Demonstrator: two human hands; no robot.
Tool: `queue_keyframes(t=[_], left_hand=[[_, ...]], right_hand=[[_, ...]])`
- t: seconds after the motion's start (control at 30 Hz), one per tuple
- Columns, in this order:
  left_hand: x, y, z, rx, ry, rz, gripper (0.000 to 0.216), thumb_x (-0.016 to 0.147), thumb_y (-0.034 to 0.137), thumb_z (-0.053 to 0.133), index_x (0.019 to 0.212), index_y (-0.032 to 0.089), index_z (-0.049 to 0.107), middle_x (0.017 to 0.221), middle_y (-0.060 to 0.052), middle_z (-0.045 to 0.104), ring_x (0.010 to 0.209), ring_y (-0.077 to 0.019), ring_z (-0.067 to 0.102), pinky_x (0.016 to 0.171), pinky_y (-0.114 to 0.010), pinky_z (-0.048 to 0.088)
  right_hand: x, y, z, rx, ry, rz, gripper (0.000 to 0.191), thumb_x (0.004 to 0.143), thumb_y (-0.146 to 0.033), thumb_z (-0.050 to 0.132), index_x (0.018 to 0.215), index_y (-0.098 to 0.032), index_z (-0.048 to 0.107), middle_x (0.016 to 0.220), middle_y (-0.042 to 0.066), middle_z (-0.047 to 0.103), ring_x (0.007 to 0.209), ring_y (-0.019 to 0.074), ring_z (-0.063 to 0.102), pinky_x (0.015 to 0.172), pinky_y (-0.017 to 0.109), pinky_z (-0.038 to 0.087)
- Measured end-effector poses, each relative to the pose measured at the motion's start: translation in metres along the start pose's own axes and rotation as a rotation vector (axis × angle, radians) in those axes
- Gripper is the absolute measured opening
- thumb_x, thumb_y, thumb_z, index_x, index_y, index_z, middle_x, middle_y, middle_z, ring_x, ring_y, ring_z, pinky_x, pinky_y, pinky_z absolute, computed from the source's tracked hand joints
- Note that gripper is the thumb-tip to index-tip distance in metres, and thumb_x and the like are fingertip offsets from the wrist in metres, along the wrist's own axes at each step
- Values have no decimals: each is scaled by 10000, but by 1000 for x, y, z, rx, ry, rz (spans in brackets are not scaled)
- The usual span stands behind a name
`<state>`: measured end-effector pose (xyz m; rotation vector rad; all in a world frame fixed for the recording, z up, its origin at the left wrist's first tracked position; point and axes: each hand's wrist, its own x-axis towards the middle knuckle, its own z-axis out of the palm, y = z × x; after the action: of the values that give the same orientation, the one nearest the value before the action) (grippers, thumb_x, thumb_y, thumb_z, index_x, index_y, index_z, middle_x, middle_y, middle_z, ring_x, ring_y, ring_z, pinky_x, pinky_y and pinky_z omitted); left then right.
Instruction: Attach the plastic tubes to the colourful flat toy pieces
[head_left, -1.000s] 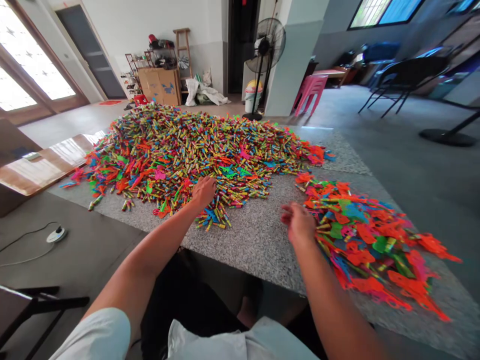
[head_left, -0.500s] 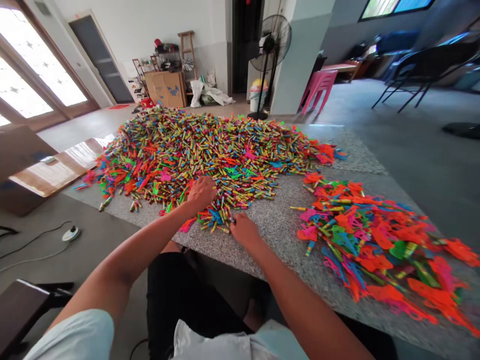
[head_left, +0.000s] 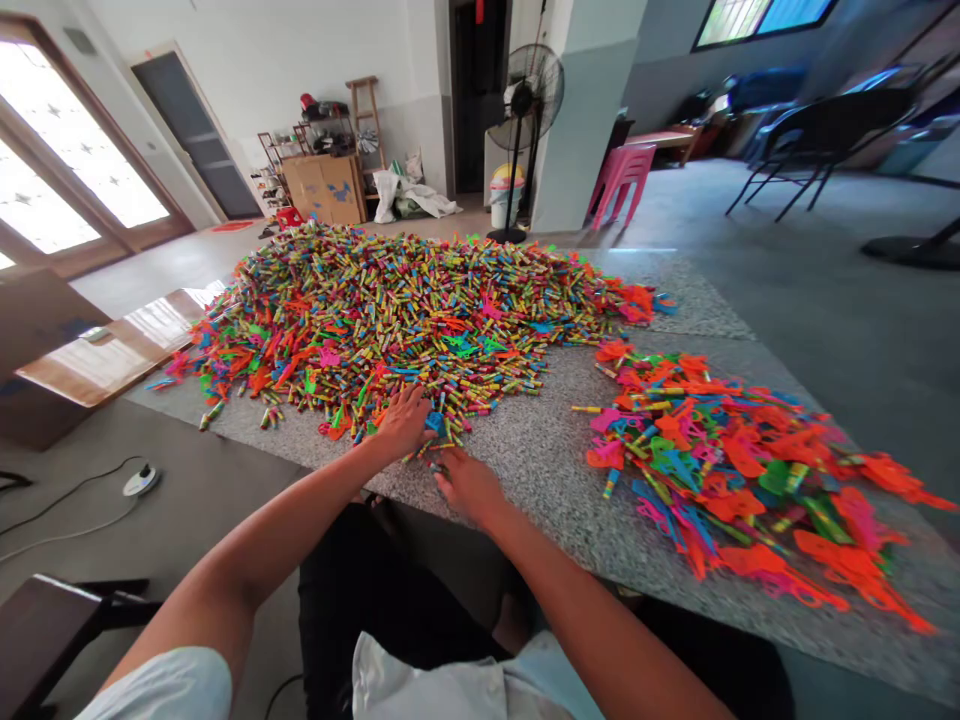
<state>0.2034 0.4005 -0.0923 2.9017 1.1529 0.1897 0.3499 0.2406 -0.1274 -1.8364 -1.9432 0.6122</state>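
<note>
Since one second ago, our right hand (head_left: 469, 485) has moved from the smaller pile (head_left: 720, 465) to the front edge of the large pile (head_left: 405, 300), which is mostly small tubes (head_left: 517, 386). We position our left hand (head_left: 403, 418) over the front of the large pile, fingers extended, just beside a blue toy (head_left: 435, 422). Our right fingers are curled (we cannot tell whether either hand grasps a piece). Both piles rest on the speckled table (head_left: 525, 430), apart.
</note>
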Motion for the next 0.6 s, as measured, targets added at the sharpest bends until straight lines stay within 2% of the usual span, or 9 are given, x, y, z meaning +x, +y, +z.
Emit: queue_keyframes(t=[0.07,0.13,0.23,0.3,0.4,0.5,0.6], left_hand=[[3,-1,-8,-83,1,-12,321,857,301,825,1149,235,712,1410,-128,657,1412,-322,528,1223,-509,372],[4,-2,-18,-214,15,-88,187,900,267,757,1079,234,713,1173,-84,746,1196,-275,654,1119,-445,457],[1,-1,-34,-545,44,-225,154,913,309,709,1033,212,708,954,-32,759,933,-216,703,910,-342,528],[-4,3,-46,-840,-31,-203,205,905,367,701,1013,192,708,862,-16,748,822,-184,696,802,-295,531],[-12,15,-63,-1174,-255,-94,303,872,423,732,1024,161,732,778,-16,719,696,-146,664,693,-260,520],[-16,28,-74,-1263,-424,-33,384,822,431,786,1084,150,767,797,-22,714,643,-121,631,626,-238,503],[-15,39,-78,-1226,-449,10,386,853,465,764,1086,158,796,789,-15,695,626,-105,606,593,-218,491]], right_hand=[[5,3,-2,81,44,55,270,1024,-283,597,1270,-199,671,1382,131,687,1162,255,692,960,335,503],[7,10,-6,211,110,110,250,1023,-266,576,1239,-197,680,1305,127,727,1140,253,697,975,348,503],[6,23,-18,462,225,156,239,1012,-303,551,1177,-206,695,1109,95,774,1010,238,712,915,358,527],[3,28,-31,669,296,150,288,977,-364,580,1209,-219,671,1021,61,769,867,210,697,787,329,542],[-2,26,-57,948,344,144,432,907,-447,667,1277,-232,604,891,4,734,633,152,597,577,266,486],[-9,18,-79,1058,326,99,417,878,-487,726,1190,-229,628,823,-17,705,571,123,546,516,242,455],[-17,12,-89,1071,283,51,344,887,-491,725,1094,-221,678,774,-22,682,555,115,540,514,244,460]])
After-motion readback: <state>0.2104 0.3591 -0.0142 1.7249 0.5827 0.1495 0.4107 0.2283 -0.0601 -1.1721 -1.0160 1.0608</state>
